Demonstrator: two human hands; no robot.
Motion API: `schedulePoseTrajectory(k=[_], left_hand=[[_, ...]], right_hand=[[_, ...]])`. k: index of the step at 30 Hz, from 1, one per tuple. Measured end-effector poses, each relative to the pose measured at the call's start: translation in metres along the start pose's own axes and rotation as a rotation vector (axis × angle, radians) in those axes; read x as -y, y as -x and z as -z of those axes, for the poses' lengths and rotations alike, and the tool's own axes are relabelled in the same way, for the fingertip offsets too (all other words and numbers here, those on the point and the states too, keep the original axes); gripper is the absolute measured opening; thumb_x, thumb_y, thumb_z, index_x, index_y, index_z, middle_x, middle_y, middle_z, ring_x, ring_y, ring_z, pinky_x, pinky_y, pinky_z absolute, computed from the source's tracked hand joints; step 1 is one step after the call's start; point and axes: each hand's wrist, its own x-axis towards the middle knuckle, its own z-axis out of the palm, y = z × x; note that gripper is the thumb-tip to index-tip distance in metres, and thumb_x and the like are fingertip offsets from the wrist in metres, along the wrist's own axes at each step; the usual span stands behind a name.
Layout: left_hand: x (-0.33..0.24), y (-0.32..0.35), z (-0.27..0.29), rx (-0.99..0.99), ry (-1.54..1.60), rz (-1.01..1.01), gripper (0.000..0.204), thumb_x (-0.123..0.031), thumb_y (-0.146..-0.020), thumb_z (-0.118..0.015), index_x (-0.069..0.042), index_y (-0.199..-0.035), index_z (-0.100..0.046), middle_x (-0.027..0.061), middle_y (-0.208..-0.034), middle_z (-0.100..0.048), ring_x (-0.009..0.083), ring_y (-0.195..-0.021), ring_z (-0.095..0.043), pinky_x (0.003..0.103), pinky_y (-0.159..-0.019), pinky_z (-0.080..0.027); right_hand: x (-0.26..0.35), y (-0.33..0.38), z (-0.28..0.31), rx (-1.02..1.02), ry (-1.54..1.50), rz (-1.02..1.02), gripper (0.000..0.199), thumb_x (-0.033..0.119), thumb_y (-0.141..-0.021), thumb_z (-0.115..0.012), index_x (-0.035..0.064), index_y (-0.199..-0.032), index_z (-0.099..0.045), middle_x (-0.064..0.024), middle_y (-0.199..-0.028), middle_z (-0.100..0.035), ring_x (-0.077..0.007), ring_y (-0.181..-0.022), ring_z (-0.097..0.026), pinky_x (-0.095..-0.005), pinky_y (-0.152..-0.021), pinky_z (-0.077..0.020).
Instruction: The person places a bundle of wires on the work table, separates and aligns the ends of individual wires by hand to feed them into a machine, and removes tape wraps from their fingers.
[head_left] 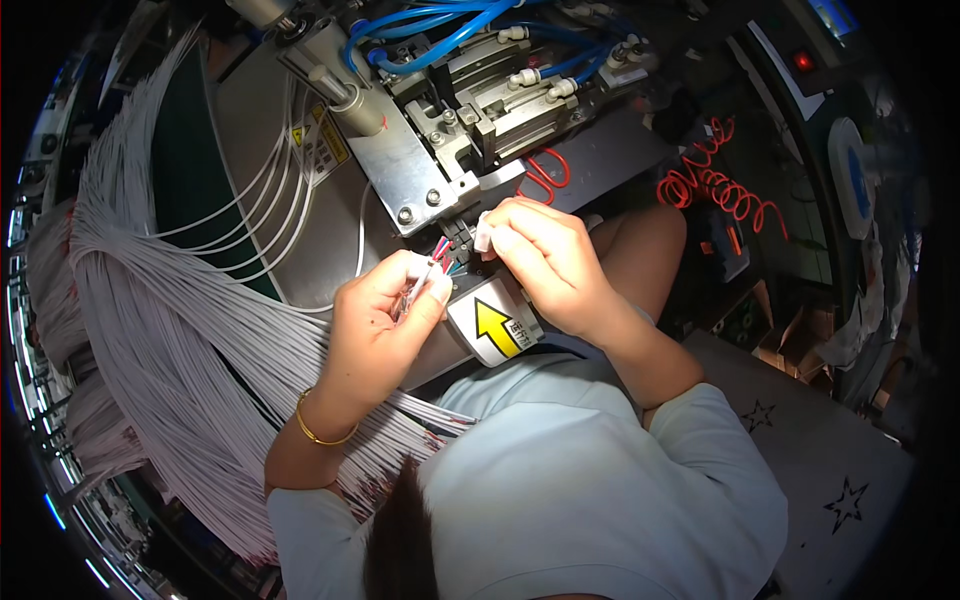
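Note:
My left hand (378, 318) pinches a white cable whose split end shows thin coloured wires (441, 248), among them red and blue-green ones. Close by on the right, my right hand (552, 262) is closed on a small white block (483, 236), which looks like a plastic connector; fingers cover part of it. Both hands meet at the front of a metal pneumatic machine (400, 170), over its small dark fixture (460, 238). The wire tips point toward that fixture; whether they touch it I cannot tell.
A large bundle of white cables (200, 330) spreads along my left, with several strands looping toward the machine. Below the fixture sits a white cover with a yellow arrow (492, 322). Blue air tubes (440, 50) run above. A red coiled hose (705, 185) hangs at right.

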Motion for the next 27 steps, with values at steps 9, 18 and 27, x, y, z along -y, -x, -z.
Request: schedulePoseTrajectory(k=[9,18,27], left_hand=[[0.002,-0.001,-0.004,0.026,0.000,-0.045,0.011,-0.010,-0.091,-0.063,-0.001,-0.086,-0.060,-0.0040,-0.068,-0.056,0.0017,-0.063,-0.045,0.021,-0.056,-0.037],[0.006,-0.001,-0.001,-0.035,-0.365,0.014,0.011,-0.007,-0.087,-0.066,0.001,-0.084,-0.058,0.0106,-0.066,-0.059,0.0172,-0.056,-0.055,0.030,-0.052,-0.041],[0.018,-0.002,-0.004,-0.119,-0.576,-0.120,0.010,-0.006,-0.087,-0.062,0.001,-0.089,-0.056,0.0204,-0.069,-0.058,0.0407,-0.063,-0.058,0.044,-0.055,-0.044]], right_hand=[[0.001,0.007,-0.017,0.021,0.034,0.057,0.017,0.012,-0.091,-0.057,-0.0022,-0.083,-0.056,-0.0137,-0.077,-0.059,-0.0310,-0.072,-0.057,-0.0383,-0.066,-0.0446],[-0.031,0.013,-0.008,-0.033,0.141,-0.250,0.022,0.016,-0.097,-0.054,-0.0006,-0.082,-0.054,-0.0075,-0.068,-0.051,-0.0136,-0.062,-0.047,-0.0284,-0.059,-0.0401],[-0.037,0.007,-0.006,0.041,0.144,-0.245,0.022,0.016,-0.098,-0.053,0.0005,-0.083,-0.053,-0.0059,-0.067,-0.048,-0.0109,-0.062,-0.046,-0.0268,-0.058,-0.0393]])
